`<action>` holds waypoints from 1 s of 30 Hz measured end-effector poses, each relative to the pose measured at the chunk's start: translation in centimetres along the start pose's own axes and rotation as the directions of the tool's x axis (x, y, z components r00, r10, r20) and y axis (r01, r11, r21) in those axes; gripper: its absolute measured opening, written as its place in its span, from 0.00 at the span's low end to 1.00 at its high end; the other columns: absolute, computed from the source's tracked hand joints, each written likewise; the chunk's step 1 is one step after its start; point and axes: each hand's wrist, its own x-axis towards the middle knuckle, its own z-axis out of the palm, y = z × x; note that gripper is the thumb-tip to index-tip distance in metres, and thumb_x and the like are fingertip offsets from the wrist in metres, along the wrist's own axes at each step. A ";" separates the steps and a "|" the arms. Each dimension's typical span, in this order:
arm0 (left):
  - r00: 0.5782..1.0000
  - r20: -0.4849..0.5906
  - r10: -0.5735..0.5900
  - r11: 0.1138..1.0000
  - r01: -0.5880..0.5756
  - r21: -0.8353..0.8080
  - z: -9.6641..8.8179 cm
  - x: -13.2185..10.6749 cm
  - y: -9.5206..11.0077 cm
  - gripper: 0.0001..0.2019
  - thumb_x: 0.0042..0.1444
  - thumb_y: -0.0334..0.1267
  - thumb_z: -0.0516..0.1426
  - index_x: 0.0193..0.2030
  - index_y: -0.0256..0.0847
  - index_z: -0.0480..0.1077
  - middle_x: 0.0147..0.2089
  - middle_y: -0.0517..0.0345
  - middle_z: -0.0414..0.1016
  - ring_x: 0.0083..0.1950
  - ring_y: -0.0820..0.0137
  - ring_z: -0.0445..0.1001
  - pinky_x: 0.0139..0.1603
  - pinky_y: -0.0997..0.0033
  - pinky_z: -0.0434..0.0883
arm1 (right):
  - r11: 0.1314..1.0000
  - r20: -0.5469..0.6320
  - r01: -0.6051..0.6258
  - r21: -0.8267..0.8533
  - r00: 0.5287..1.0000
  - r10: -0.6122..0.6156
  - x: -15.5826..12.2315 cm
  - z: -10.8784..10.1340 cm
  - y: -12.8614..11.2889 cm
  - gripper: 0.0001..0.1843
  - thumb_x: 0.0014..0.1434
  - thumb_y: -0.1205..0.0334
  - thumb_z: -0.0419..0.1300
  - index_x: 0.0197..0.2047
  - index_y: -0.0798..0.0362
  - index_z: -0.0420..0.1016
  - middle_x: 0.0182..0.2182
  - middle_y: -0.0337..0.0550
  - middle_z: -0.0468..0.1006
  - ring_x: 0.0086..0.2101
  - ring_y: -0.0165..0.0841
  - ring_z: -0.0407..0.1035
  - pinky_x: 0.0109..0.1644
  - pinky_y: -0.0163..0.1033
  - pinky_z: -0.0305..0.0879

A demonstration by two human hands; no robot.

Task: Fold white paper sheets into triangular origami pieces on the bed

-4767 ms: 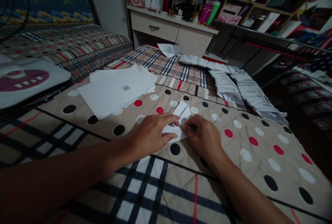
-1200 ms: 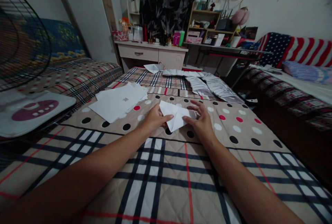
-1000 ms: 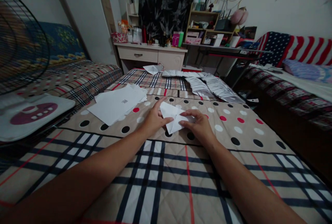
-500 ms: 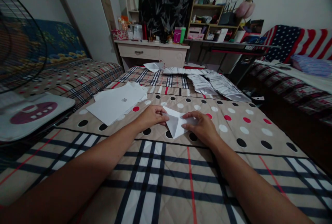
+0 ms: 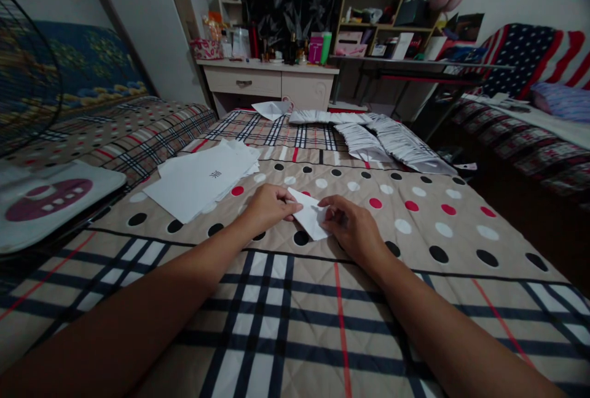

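A small folded white paper lies on the patterned bedspread between my hands. My left hand rests on its left side, fingers curled, the fingertips pressing the paper's upper left edge. My right hand covers its right side, thumb and fingers pinched on the fold. To the upper left lies a loose stack of white sheets, the top one with a printed mark. Rows of finished folded papers lie at the far side of the bed.
A fan base with purple buttons sits at the left, its wire cage above it. A single folded paper lies near a cluttered dresser. Shelves stand behind. Another bed is at the right, across a dark gap.
The paper, held up off the bed a second ago, now lies flat and folded smaller. Both hands have come down onto it and press it. The camera has tilted down slightly.
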 end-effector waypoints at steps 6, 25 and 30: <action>1.000 -0.005 0.022 0.999 -0.022 0.032 0.2 -0.2 0.2 0.03 0.46 0.27 0.64 0.28 0.32 0.74 0.25 0.57 0.77 0.25 0.73 0.76 0.24 0.79 0.74 | 0.996 0.029 0.087 -0.017 0.996 -0.087 0.0 0.1 0.2 0.16 0.53 0.75 0.61 0.41 0.48 0.82 0.30 0.40 0.74 0.32 0.31 0.67 0.36 0.35 0.61; 0.996 -0.010 0.087 0.996 -0.087 0.017 0.2 0.3 0.0 0.07 0.56 0.29 0.53 0.41 0.39 0.67 0.26 0.61 0.72 0.25 0.71 0.75 0.20 0.74 0.75 | 0.853 0.199 0.175 -0.491 0.976 -0.086 -0.8 0.1 -1.2 0.19 0.63 0.68 0.53 0.51 0.41 0.78 0.39 0.45 0.75 0.39 0.38 0.69 0.39 0.41 0.55; 0.931 -0.081 0.357 0.868 -0.299 0.396 -0.5 -0.8 0.2 0.09 0.60 0.32 0.50 0.46 0.41 0.67 0.36 0.56 0.75 0.31 0.70 0.76 0.30 0.70 0.75 | 0.843 0.217 0.159 -0.514 0.975 -0.052 -0.8 -0.1 -1.7 0.19 0.62 0.69 0.54 0.51 0.41 0.77 0.40 0.44 0.75 0.40 0.37 0.68 0.40 0.41 0.54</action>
